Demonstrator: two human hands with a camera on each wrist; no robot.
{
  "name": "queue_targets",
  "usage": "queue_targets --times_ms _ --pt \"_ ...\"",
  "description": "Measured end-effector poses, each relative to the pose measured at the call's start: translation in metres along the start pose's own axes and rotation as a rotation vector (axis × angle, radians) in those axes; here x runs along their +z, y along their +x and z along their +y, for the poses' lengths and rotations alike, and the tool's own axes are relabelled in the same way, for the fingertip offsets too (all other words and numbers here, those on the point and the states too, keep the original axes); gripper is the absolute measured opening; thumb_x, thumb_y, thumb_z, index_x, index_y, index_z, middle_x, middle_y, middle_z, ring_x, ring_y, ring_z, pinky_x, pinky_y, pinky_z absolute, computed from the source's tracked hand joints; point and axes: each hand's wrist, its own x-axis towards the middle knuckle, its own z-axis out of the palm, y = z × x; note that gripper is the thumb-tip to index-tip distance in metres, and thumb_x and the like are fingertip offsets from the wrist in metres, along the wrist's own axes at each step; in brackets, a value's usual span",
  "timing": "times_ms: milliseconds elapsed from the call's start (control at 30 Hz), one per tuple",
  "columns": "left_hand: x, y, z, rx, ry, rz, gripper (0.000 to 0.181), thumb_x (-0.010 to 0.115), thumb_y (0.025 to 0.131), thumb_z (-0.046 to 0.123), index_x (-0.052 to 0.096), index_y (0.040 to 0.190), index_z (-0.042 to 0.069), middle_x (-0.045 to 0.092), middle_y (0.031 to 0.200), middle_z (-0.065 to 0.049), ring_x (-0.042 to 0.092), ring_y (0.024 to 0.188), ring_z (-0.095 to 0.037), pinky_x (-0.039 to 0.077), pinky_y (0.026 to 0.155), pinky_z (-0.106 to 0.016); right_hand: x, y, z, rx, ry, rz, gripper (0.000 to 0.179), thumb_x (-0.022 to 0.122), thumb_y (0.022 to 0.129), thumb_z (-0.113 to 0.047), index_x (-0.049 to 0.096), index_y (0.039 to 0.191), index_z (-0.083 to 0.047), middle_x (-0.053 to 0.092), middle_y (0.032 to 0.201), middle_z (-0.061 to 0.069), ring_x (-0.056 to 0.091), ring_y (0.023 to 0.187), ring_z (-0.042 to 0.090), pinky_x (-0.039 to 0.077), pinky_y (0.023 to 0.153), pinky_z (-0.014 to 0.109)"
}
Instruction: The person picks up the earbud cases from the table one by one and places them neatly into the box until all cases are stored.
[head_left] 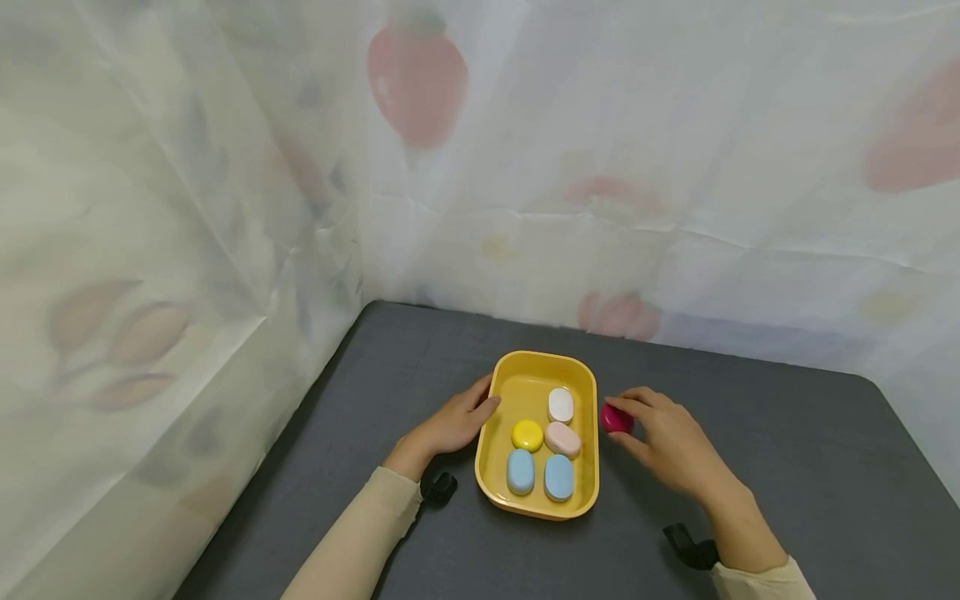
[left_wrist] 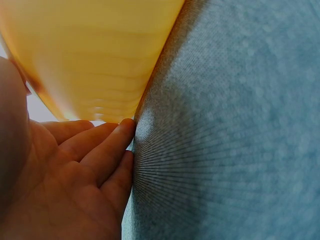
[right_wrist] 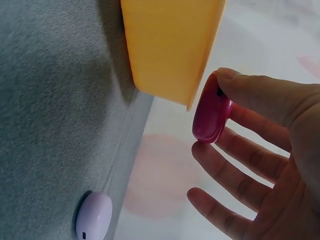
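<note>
A yellow tray (head_left: 501, 492) lies on the dark table, with several small rounded pieces inside: a white one (head_left: 560, 405), a glossy yellow one (head_left: 527, 435), a pale pink one (head_left: 562, 439) and two light blue ones. My left hand (head_left: 455, 422) holds the tray's left side, thumb over the rim and fingers against the outer wall (left_wrist: 95, 60). Just off the opposite side, my right hand (head_left: 671, 442) pinches a glossy magenta rounded piece (right_wrist: 212, 111) between thumb and fingers. A small dark mark shows near its edge. It is raised above the table, close to the tray rim.
A lavender rounded piece (right_wrist: 95, 215) with a small dark slot rests on the table in the right wrist view. The grey tabletop (head_left: 787, 450) extends to the right. A whitish printed curtain (head_left: 675, 150) hangs behind and along the left side.
</note>
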Motion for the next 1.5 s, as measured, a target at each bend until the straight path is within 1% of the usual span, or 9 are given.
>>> queue_targets --times_ms 100,433,667,900,1067,1200,1333,1500 --pt "0.000 0.000 0.000 -0.007 0.001 0.000 0.063 0.038 0.112 0.049 0.019 0.168 0.027 0.032 0.169 -0.003 0.036 0.153 -0.023 0.032 0.123 -0.050 0.000 0.002 -0.003 0.005 0.004 -0.007 0.050 0.083 0.090 -0.027 0.070 0.135 -0.009 0.066 0.129 0.012 0.065 0.113 0.033 0.051 0.096 0.060" --pt "0.001 0.000 0.001 0.001 0.001 0.002 0.061 0.038 0.113 0.045 0.019 0.167 0.028 0.033 0.169 -0.003 0.036 0.153 -0.022 0.032 0.123 -0.050 0.001 0.007 -0.009 0.003 0.008 -0.007 0.051 0.083 0.090 -0.028 0.069 0.136 -0.011 0.066 0.129 0.010 0.065 0.112 0.031 0.051 0.097 0.060" --pt "0.001 0.001 0.001 0.006 0.009 -0.002 0.061 0.037 0.113 0.045 0.018 0.168 0.026 0.032 0.169 -0.004 0.037 0.153 -0.024 0.033 0.123 -0.051 0.001 0.011 -0.012 -0.029 0.022 0.004 0.050 0.084 0.089 -0.026 0.071 0.134 -0.011 0.067 0.127 0.009 0.065 0.110 0.030 0.051 0.095 0.059" --pt "0.000 0.000 0.001 0.004 0.008 0.001 0.061 0.037 0.113 0.045 0.018 0.168 0.028 0.032 0.169 -0.003 0.036 0.153 -0.023 0.033 0.123 -0.050 0.001 0.014 -0.018 -0.047 0.023 0.013 0.051 0.086 0.087 -0.024 0.071 0.134 -0.011 0.067 0.129 0.011 0.065 0.112 0.033 0.051 0.096 0.060" --pt "0.001 0.000 0.000 -0.003 0.015 0.006 0.062 0.037 0.112 0.047 0.018 0.168 0.027 0.032 0.169 -0.003 0.036 0.153 -0.023 0.033 0.123 -0.050 0.002 0.018 -0.021 -0.060 0.024 0.011 0.051 0.085 0.088 -0.024 0.070 0.135 -0.012 0.067 0.130 0.010 0.066 0.112 0.032 0.052 0.097 0.059" --pt "0.001 0.000 0.000 -0.004 0.013 0.007 0.061 0.038 0.113 0.045 0.018 0.168 0.027 0.032 0.169 -0.003 0.036 0.153 -0.023 0.032 0.123 -0.050 0.003 0.021 -0.022 -0.079 0.034 0.017 0.050 0.085 0.089 -0.023 0.070 0.135 -0.013 0.067 0.130 0.010 0.066 0.113 0.032 0.052 0.097 0.058" --pt "0.001 0.001 -0.001 -0.003 0.013 0.007 0.061 0.038 0.113 0.045 0.018 0.168 0.027 0.032 0.169 -0.003 0.037 0.153 -0.023 0.033 0.123 -0.050 0.005 0.024 -0.024 -0.090 0.044 0.014 0.049 0.084 0.090 -0.023 0.070 0.135 -0.012 0.067 0.130 0.010 0.065 0.115 0.032 0.052 0.097 0.059" --pt "0.001 0.001 -0.002 -0.003 0.013 0.010 0.061 0.038 0.113 0.046 0.018 0.168 0.027 0.032 0.169 -0.003 0.036 0.153 -0.022 0.032 0.123 -0.050 0.008 0.028 -0.025 -0.109 0.054 0.009 0.048 0.082 0.091 -0.023 0.070 0.136 -0.011 0.067 0.131 0.010 0.065 0.116 0.031 0.053 0.098 0.057"
